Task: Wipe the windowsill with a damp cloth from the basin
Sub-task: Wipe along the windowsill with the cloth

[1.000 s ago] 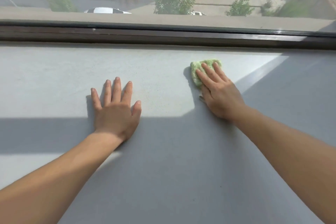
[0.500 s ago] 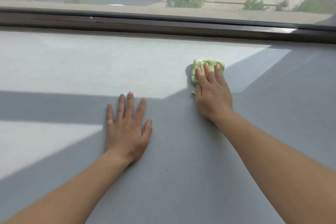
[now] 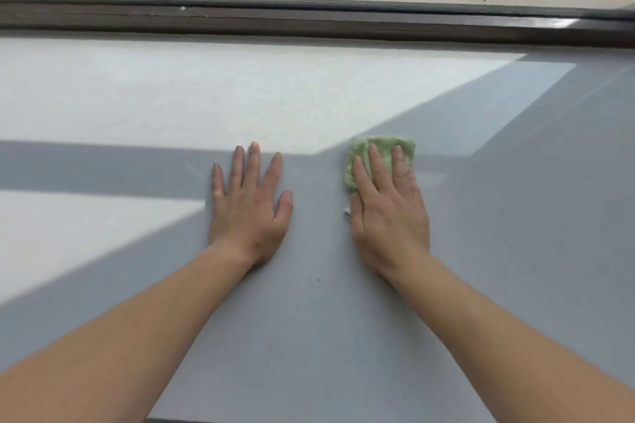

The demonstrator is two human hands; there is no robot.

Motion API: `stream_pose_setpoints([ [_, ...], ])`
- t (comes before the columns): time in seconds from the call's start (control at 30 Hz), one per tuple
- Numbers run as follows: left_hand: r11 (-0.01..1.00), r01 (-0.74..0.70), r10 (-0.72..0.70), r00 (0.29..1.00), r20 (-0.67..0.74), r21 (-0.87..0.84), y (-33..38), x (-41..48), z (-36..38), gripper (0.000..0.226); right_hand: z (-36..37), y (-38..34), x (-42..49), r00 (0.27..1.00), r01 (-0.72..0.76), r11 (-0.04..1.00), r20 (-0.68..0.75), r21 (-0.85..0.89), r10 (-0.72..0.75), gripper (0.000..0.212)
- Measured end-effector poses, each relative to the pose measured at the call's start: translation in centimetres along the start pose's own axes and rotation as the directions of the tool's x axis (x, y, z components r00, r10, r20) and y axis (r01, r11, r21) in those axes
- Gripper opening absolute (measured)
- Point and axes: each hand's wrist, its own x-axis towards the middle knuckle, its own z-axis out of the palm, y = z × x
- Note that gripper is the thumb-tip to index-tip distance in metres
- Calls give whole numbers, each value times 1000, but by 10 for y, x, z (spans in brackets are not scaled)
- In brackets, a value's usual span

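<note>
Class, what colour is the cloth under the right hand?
Light green, seen in the head view: the cloth.

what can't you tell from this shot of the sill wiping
Basin: nowhere in the head view, beyond its edges.
Green cloth: near part hidden under the right hand; dampness cannot be judged.
White speck beside the right hand's thumb: too small to identify.
Windowsill: both ends cut off by the picture's side edges.
</note>
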Motion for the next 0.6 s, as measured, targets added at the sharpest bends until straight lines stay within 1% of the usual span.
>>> stream_pose_setpoints([
  [0.03,1000,-1,1,1000,-5,-4,0,1,0,70,3,-11,-21,995,102,995,20,-14,-101,63],
  [0.1,1000,-5,5,1000,-4,-2,-1,2,0,71,5,-14,-53,949,298,954,110,-26,-294,65],
  [0.13,1000,-8,8,1000,-1,-2,-2,2,0,71,3,-6,-56,928,352,936,136,-18,-347,66],
  [0.17,1000,-10,10,1000,3,-5,-2,1,-1,72,1,5,-53,926,359,933,132,-23,-353,65],
  [0.2,1000,-13,13,1000,7,-14,-3,1,-1,73,-2,15,-48,945,309,950,123,-32,-303,64],
  [0.27,998,-41,41,999,-1,-57,-3,-1,-3,75,-7,24,-36,995,78,997,69,-8,-77,62],
  [0.3,994,-64,62,998,-19,-91,-3,-1,-4,75,-7,19,-35,999,-24,1000,37,15,24,61],
  [0.33,987,-91,85,995,-46,-131,-4,-1,-4,74,-4,9,-39,996,-85,996,3,26,85,61],
  [0.37,978,-120,107,991,-81,-172,-4,-2,-5,71,-1,-5,-51,996,-90,996,-22,24,91,62],
  [0.4,968,-153,131,984,-121,-198,-4,-4,-6,69,4,-20,-69,999,-38,999,-15,16,38,64],
  [0.43,962,-187,157,975,-160,-200,-5,-8,-6,65,9,-34,-92,998,60,998,19,7,-60,66],
  [0.5,959,-210,170,963,-209,-188,-4,-21,-5,58,9,-43,-135,959,266,964,104,-5,-264,68],
  [0.53,960,-202,160,965,-209,-196,-3,-31,-4,54,7,-35,-143,935,333,943,130,-2,-329,67],
  [0.57,958,-196,154,968,-200,-209,-1,-45,-2,53,6,-22,-144,924,365,931,128,-12,-360,66],
  [0.6,954,-194,153,970,-187,-228,2,-61,0,53,4,-9,-140,935,340,940,114,-30,-335,65],
])
